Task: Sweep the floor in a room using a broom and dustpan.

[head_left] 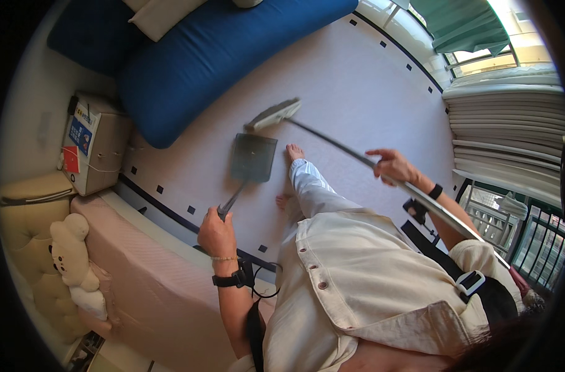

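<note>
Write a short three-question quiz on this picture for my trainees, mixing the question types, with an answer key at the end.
1. Which hand holds the broom by its pole?

2. True or false: the foot nearest the broom head is bare.

3. Choose one. The left hand grips:
A) the plush toy
B) the handle of the dustpan
C) the blue sofa

Key:
1. The right hand.
2. True.
3. B.
</note>
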`<action>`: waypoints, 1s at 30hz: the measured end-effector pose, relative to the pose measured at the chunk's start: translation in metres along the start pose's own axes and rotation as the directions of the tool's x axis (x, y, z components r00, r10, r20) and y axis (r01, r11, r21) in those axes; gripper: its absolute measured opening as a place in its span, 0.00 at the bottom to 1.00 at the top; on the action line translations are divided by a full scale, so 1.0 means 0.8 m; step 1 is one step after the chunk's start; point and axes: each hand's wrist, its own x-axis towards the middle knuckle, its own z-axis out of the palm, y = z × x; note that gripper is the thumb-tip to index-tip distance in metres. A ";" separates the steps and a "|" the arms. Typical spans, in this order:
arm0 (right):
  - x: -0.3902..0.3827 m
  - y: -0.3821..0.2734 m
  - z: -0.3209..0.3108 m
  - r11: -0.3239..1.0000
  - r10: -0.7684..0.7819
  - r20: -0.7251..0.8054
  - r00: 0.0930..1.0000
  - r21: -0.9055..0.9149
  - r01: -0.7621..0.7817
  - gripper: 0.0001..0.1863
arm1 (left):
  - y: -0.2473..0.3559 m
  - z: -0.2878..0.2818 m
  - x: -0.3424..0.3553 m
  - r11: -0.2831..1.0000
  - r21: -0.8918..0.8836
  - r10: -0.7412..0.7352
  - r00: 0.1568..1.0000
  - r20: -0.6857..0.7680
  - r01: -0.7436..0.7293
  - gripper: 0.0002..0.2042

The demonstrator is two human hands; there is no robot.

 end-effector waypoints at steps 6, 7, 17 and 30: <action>0.104 -0.075 -0.092 0.980 -0.118 -0.180 0.976 -0.181 0.085 0.25 | 0.030 0.001 0.061 0.996 0.090 -0.025 0.998 0.062 0.019 0.11; 0.122 -0.086 -0.098 0.981 -0.103 -0.224 0.969 -0.185 0.062 0.24 | 0.035 0.002 0.071 0.995 0.103 -0.008 0.999 0.049 0.003 0.11; 0.053 -0.073 -0.040 0.961 0.092 0.159 0.983 -0.272 -0.046 0.29 | 0.035 0.000 0.099 0.994 0.106 -0.042 0.996 0.076 0.033 0.12; 0.129 -0.125 -0.129 0.977 -0.081 -0.125 0.989 -0.208 0.054 0.28 | 0.007 -0.030 0.108 0.991 0.000 -0.137 0.990 -0.007 0.137 0.13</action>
